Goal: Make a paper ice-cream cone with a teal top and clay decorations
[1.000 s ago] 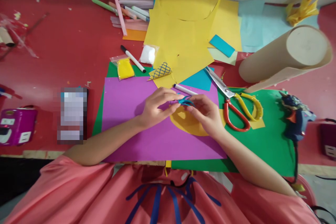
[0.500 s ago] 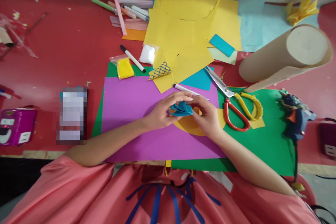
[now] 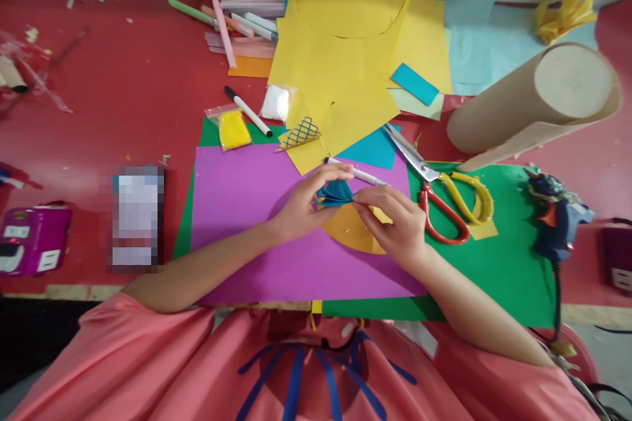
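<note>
Between my hands is a small piece of folded blue paper (image 3: 334,193), gathered in pleats. My left hand (image 3: 305,202) holds it from the left, thumb below and fingers above. With thumb and forefinger my right hand (image 3: 397,220) pinches its right-hand tip. Beneath the hands an orange paper piece with a rounded edge (image 3: 348,230) lies on a purple sheet (image 3: 276,270). A white marker (image 3: 363,173) rests just beyond my fingers. To the right of my right hand lie scissors with red and yellow handles (image 3: 428,177), their blades spread apart.
Yellow sheets (image 3: 336,72) cover the back middle. A brown paper roll (image 3: 513,105) stands back right. A glue gun (image 3: 557,230) lies on the green sheet (image 3: 503,276). At left are a phone (image 3: 135,217) and a purple box (image 3: 34,237). Bagged yellow clay (image 3: 234,129) lies beyond the purple sheet.
My right hand has shifted a little to the right and now pinches the tip of the blue paper. The folds have turned and drawn together at that end.
</note>
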